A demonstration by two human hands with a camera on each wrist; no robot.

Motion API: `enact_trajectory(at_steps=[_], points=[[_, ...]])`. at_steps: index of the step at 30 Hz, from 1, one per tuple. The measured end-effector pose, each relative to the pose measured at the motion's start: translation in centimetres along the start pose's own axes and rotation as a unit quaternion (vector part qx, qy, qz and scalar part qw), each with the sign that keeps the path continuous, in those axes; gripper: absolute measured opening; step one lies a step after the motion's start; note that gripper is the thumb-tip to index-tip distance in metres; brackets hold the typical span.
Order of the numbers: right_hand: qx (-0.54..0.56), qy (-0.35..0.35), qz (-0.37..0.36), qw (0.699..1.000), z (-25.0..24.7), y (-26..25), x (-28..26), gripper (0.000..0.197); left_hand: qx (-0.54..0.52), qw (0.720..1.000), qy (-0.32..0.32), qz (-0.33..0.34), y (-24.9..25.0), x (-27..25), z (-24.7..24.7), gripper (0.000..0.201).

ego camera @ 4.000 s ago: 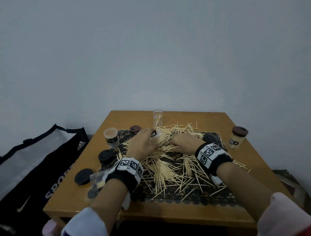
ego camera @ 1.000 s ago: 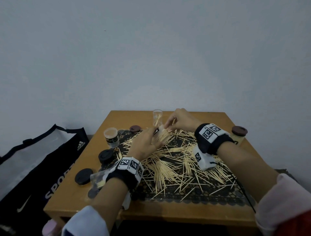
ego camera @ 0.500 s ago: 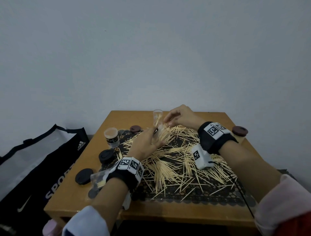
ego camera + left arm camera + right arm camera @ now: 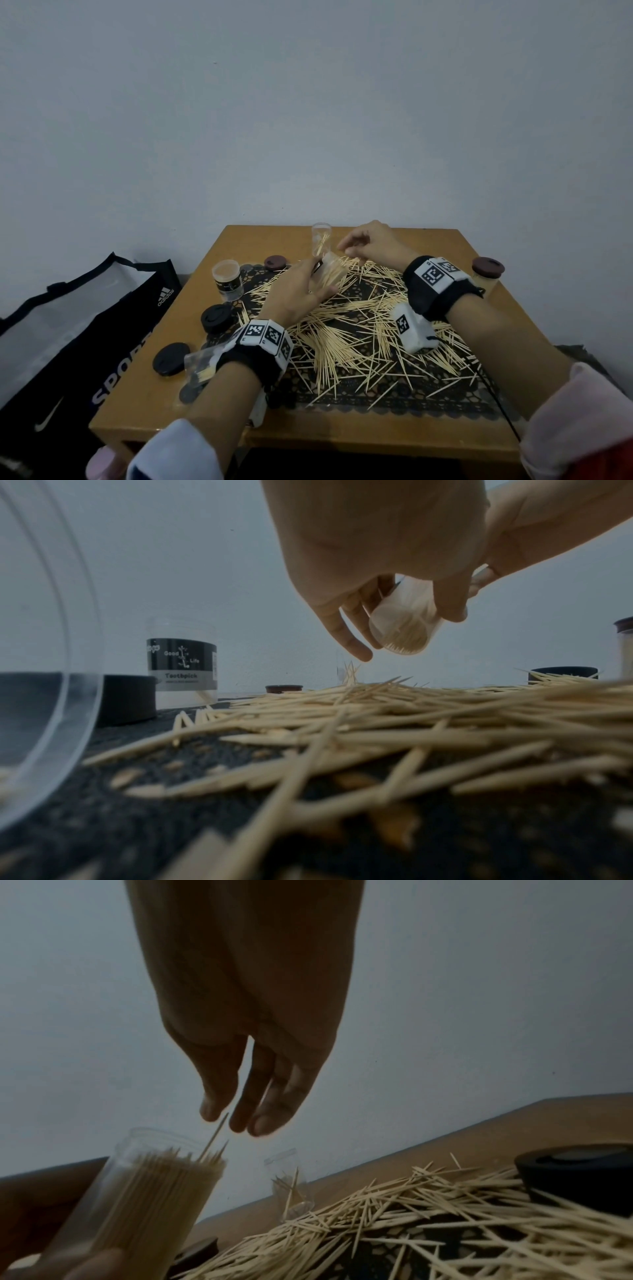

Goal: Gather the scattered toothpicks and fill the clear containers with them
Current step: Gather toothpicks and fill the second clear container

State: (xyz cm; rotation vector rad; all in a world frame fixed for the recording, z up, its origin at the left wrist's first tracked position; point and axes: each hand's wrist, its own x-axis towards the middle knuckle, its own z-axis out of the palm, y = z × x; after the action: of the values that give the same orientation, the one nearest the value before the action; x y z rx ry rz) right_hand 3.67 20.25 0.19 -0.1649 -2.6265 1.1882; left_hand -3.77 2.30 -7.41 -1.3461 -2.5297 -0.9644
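Note:
Loose toothpicks (image 4: 346, 329) cover a black lace mat (image 4: 376, 401) on the wooden table (image 4: 428, 240). My left hand (image 4: 310, 284) grips a clear container (image 4: 330, 274) (image 4: 402, 626), tilted and packed with toothpicks (image 4: 154, 1191). My right hand (image 4: 346, 245) (image 4: 232, 1118) hovers just above its mouth, fingers nearly straight. One toothpick (image 4: 214, 1137) stands higher than the rest, its tip in the gap between thumb and forefinger. Behind stands a second clear container (image 4: 321, 240) (image 4: 289, 1180) with a few toothpicks inside.
A labelled open container (image 4: 228, 279) (image 4: 183, 669) stands at the left, a capped one (image 4: 486, 274) at the right. A brown lid (image 4: 275, 262) and two black lids (image 4: 217, 317) (image 4: 171, 358) lie left. Another clear container (image 4: 202, 359) lies by my left wrist. Bags (image 4: 85, 325) sit on the floor.
My right hand left the pile, rose to the held container's mouth and now stays above it with its fingers looser. The left hand has kept the container in place.

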Motion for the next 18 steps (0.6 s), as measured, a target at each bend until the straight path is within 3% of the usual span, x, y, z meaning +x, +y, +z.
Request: enact_trajectory(at_steps=[3,8,12,15,18], points=[[0.018,-0.014,0.013,1.000,0.1,0.2,-0.4,0.014,-0.002,1.000,0.003,0.002,0.0,0.0,0.0,0.070],[0.058,0.050,0.011,0.997,1.0,-0.3,-0.6,0.014,-0.005,1.000,-0.017,0.006,0.1,-0.1,-0.1,0.067],[0.058,0.021,0.006,0.998,0.9,-0.3,-0.4,0.012,-0.002,1.000,-0.003,0.000,0.0,-0.1,-0.1,0.071],[0.078,0.058,0.007,0.995,0.7,-0.2,-0.5,0.014,0.005,1.000,0.001,0.000,-0.1,0.0,-0.1,0.072],[0.075,-0.048,0.027,0.996,0.7,-0.2,-0.9,0.039,0.009,1.000,0.007,0.009,-0.2,0.0,-0.1,0.071]])
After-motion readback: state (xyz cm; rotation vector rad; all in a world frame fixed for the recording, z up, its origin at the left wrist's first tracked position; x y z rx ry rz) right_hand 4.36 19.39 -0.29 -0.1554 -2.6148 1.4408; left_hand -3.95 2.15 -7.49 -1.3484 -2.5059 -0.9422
